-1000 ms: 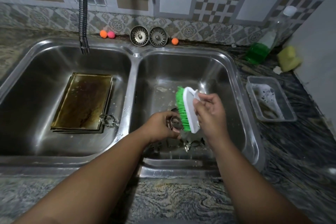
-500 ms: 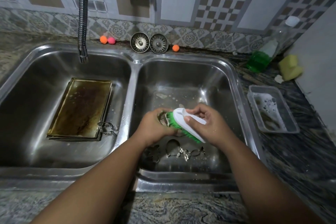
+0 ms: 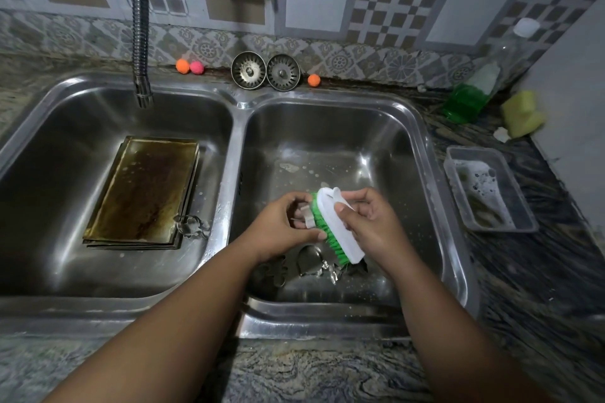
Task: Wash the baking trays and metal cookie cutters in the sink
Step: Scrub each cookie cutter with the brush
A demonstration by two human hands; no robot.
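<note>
Over the right basin (image 3: 376,147) my left hand (image 3: 281,229) grips a small metal cookie cutter (image 3: 303,215). My right hand (image 3: 370,222) holds a white scrub brush with green bristles (image 3: 337,226), the bristles pressed against that cutter. Several more cutters (image 3: 311,263) lie on the basin floor below my hands, partly hidden. A stack of stained baking trays (image 3: 144,190) lies flat in the left basin (image 3: 65,147), with one cutter (image 3: 191,226) at its near right corner.
A flexible tap hose (image 3: 141,26) hangs over the left basin. Two drain strainers (image 3: 265,70) and small coloured balls (image 3: 190,66) stand on the back ledge. On the right counter are a green soap bottle (image 3: 471,95), a yellow sponge (image 3: 522,113) and a plastic tub of suds (image 3: 487,190).
The brush has turned from upright to bristles-left against the cutter and slid along it. Both hands rose slightly away from the near edge of the right basin.
</note>
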